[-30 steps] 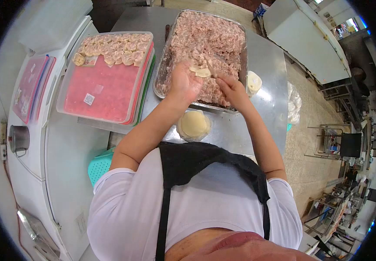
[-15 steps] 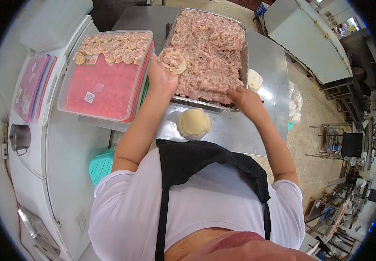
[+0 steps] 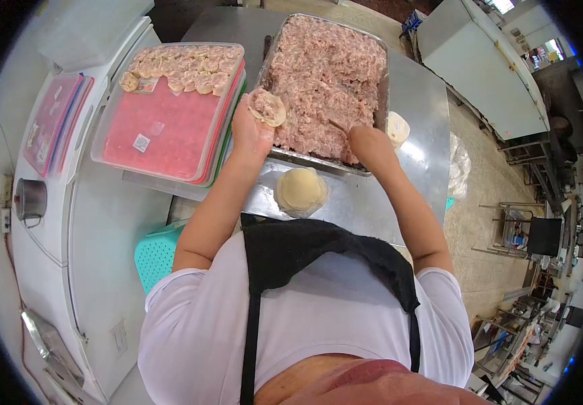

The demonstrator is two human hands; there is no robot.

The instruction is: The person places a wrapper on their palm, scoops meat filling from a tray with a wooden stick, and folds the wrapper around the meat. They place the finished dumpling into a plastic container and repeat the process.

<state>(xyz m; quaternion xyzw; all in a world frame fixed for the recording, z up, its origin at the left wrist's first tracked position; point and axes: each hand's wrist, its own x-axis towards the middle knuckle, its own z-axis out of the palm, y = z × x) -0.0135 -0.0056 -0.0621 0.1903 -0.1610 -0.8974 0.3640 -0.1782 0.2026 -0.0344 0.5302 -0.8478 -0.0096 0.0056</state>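
Note:
In my left hand (image 3: 252, 138) a round dumpling wrapper (image 3: 276, 113) lies by the fingers, with pink minced meat on it. My right hand (image 3: 372, 147) grips a thin brown stick-like tool (image 3: 336, 126) whose far end is at the minced meat (image 3: 325, 61) in the large metal tray (image 3: 384, 88). Before my chest, a stack of pale wrappers (image 3: 301, 190) rests on the metal table. Left of my left hand stands a clear plastic box (image 3: 112, 138) with a pink base, holding rows of filled dumplings (image 3: 183, 66) along its far end.
More round wrappers (image 3: 397, 127) lie right of the tray on the steel table (image 3: 421, 155). Stacked lids (image 3: 54, 125) and a metal pot (image 3: 30, 200) are on the white freezer at left. A turquoise basket (image 3: 157, 258) sits low beside my left arm.
My right hand has moved slightly up and left over the meat, and its tool shows more clearly. My left hand still holds the filled wrapper, slightly lower in view.

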